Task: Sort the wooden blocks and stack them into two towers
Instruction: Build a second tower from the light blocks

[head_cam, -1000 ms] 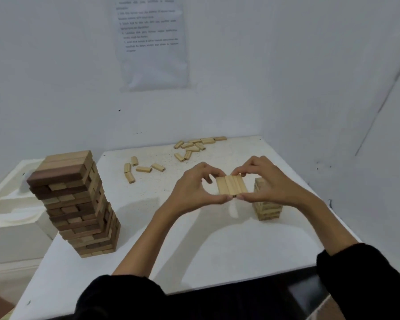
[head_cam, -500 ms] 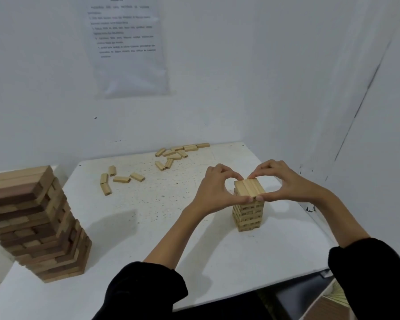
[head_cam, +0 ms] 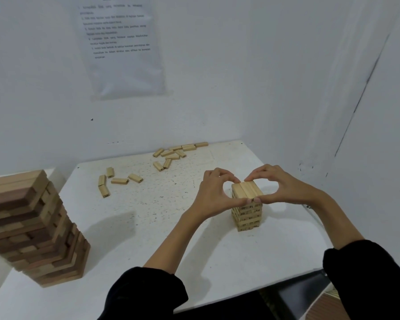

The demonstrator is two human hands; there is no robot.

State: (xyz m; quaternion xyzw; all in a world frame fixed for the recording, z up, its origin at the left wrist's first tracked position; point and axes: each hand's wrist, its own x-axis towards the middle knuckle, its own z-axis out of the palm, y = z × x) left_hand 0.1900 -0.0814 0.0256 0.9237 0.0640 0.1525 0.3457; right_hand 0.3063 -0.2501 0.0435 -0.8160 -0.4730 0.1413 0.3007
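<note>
White surface (head_cam: 162,227), near right: the three-block layer (head_cam: 247,190) — airborne a second ago — now sits atop the small tower (head_cam: 248,215), left grip (head_cam: 214,195) and right grip (head_cam: 280,188) pinching its edges; one tier gained.

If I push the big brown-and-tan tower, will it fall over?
Probably. The big tower is tall and its layers look twisted out of line, so a shove would likely topple it. Its wooden blocks seem stiff and would probably scatter across the white table.
</note>
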